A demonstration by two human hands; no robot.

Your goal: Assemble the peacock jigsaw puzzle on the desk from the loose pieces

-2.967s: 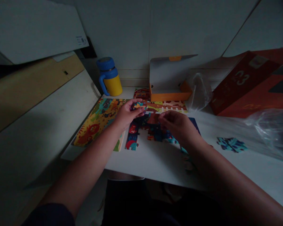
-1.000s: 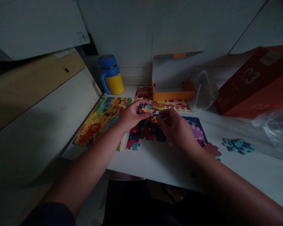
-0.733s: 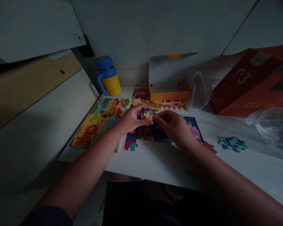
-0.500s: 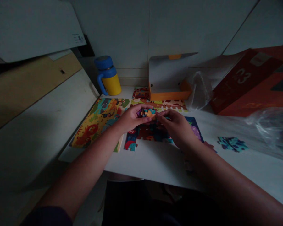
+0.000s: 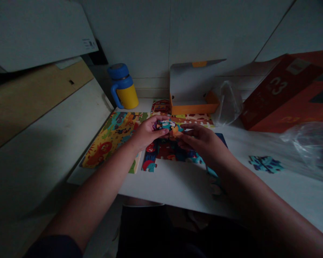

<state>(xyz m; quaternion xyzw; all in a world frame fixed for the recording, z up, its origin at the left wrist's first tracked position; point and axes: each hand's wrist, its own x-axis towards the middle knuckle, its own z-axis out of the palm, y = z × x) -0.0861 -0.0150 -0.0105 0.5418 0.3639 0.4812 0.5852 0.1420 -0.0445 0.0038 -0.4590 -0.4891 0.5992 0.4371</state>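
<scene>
Several colourful jigsaw puzzle pieces (image 5: pixel 167 124) are bunched in my left hand (image 5: pixel 150 132), its thumb pressed over them. From the other side, the fingers of my right hand (image 5: pixel 200 138) pinch an orange and teal puzzle piece (image 5: pixel 176 131) at the edge of the bunch. Below both hands lies a partly joined dark puzzle (image 5: pixel 167 152) on the white table, partly hidden by my hands. A column of joined pieces (image 5: pixel 150 157) forms its left side. More loose pieces (image 5: pixel 214 179) lie beside my right forearm, partly covered.
A yellow illustrated sheet (image 5: pixel 104 143) lies to the left, with a blue and yellow mug (image 5: pixel 127 93) behind it. An open orange box (image 5: pixel 195 108) stands at the back. Clear plastic (image 5: pixel 227 107) and a red box (image 5: pixel 280 93) are rightward, near teal puzzle pieces (image 5: pixel 265 164).
My right hand has shifted slightly, its fingers now further round the orange piece. A white and teal piece now shows on top of the bunch in my left hand.
</scene>
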